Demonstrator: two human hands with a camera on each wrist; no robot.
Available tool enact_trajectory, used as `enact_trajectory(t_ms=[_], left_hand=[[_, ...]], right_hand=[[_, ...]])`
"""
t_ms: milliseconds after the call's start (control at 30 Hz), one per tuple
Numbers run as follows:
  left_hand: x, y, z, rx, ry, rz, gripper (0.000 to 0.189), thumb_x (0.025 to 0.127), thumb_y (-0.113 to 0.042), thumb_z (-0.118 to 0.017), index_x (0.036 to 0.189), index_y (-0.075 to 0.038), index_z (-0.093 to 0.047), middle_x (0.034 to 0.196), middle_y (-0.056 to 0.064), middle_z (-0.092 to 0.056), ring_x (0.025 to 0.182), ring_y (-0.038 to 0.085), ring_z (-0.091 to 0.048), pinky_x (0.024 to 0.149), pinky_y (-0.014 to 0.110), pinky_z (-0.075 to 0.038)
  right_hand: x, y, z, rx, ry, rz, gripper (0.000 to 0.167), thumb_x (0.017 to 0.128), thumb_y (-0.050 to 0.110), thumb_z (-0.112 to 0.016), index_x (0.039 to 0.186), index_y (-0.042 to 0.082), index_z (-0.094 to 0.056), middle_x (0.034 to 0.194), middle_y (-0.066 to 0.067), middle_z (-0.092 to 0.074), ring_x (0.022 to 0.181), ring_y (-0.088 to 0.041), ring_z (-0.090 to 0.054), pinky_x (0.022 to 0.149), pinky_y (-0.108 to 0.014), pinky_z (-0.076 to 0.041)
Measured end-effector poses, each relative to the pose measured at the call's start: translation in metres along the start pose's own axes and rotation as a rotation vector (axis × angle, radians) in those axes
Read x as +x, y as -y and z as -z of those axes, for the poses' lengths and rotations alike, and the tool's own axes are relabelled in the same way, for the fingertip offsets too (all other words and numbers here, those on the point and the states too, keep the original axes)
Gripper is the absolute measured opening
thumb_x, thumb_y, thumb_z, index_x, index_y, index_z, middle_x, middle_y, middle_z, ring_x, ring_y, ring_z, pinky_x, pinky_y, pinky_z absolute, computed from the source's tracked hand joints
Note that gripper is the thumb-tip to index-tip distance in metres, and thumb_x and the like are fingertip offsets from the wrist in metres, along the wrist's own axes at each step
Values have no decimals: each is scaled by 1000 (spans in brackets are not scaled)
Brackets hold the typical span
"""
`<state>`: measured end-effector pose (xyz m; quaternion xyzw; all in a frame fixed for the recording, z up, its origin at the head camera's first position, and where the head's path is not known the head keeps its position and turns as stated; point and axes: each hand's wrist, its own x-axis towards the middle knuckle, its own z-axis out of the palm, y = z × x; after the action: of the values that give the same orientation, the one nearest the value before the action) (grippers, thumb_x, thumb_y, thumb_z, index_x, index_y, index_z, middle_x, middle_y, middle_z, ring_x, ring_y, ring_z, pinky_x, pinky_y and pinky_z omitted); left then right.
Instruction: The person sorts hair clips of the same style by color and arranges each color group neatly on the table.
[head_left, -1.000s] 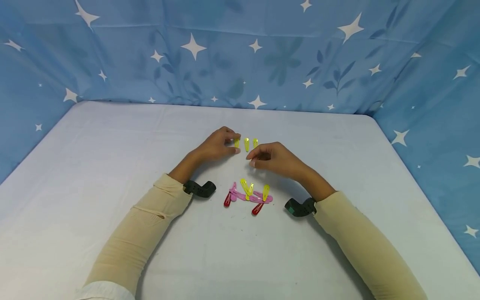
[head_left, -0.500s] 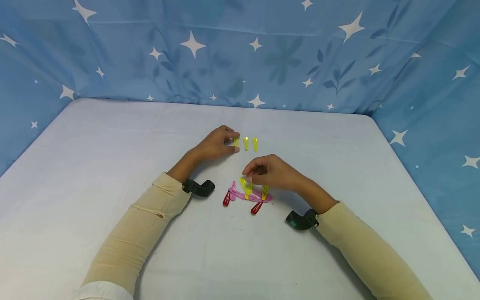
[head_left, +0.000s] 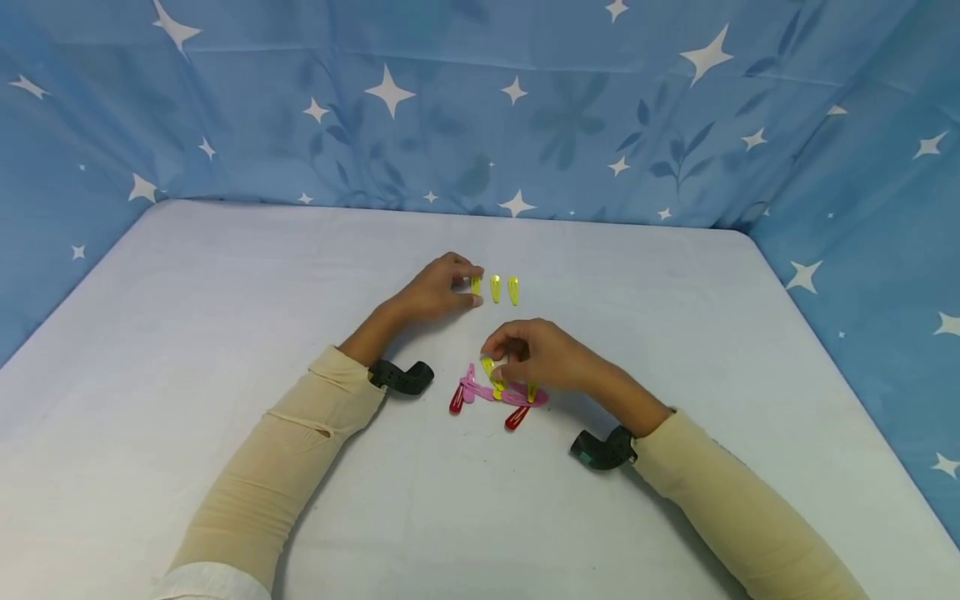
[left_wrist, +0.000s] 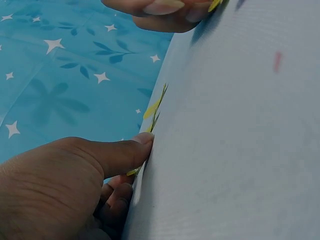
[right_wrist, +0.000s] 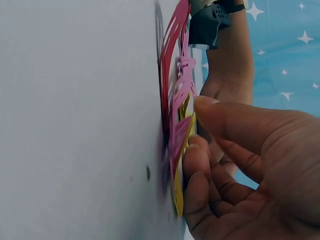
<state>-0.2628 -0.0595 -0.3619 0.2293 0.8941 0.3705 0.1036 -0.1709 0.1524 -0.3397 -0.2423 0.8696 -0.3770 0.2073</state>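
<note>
In the head view, several snap hair clips lie on the white table. My left hand [head_left: 438, 287] pinches a yellow hair clip [head_left: 476, 286] end to end, its thumb at the near end and fingers at the far end. Two more yellow clips, a middle one [head_left: 495, 288] and a right one [head_left: 513, 290], lie beside it in a row. My right hand [head_left: 547, 354] is low over the mixed pile, with thumb and fingertips apart around a yellow clip [right_wrist: 190, 127]. That hand partly hides the pile. Pink clips [head_left: 477, 391] lie heaped with yellow ones there.
Two red clips, a left one [head_left: 456, 400] and a right one [head_left: 515, 418], stick out of the pile's near side. Each wrist wears a black camera, the left camera [head_left: 402, 378] and the right camera [head_left: 602, 449]. A blue star-patterned curtain [head_left: 450, 108] hangs behind the table [head_left: 360, 517].
My right hand has drawn back from the yellow row toward me and come down at the pile, uncovering the row's right clip. The left hand stays at its clip.
</note>
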Motion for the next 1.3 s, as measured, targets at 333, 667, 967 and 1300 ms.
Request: enact_trajectory(t_ms=[333,667,967,1300], left_hand=[[1,0,-1,6,-1,13,54,94,-22,-66,144,-7,-51,141,15,-46,123,28,-51,106,42,-42],[0,-3,1,26,-3,11,53,94,-21,-67,143,-6,-52,141,16,-46,122,28,-51,105,42,-42],[0,-1,-2,13,2,14,53,94,-22,-67,143,-7,-52,141,15,-47,122,28,-51,105,42,-43],[0,-2,-1,28,-3,6,53,94,-21,-67,143,-7,-53,140,15,-47,122,28,-51,105,42,-43]], right_hand=[[-4,4,-4,-96,-26,17,28,86,13,-76,113,9,-70,95,-5,-62,78,-15,-54,70,-26,-48],[-4,6,-4,-131,-30,2,28,85,14,-77,112,12,-69,94,-1,-62,85,-16,-55,74,-27,-49],[-5,4,-3,-101,-42,27,18,88,10,-72,105,13,-69,92,1,-65,85,-15,-58,78,-29,-51],[-5,4,-1,-57,-117,30,14,92,7,-68,104,14,-70,94,0,-66,88,-16,-62,85,-31,-54]])
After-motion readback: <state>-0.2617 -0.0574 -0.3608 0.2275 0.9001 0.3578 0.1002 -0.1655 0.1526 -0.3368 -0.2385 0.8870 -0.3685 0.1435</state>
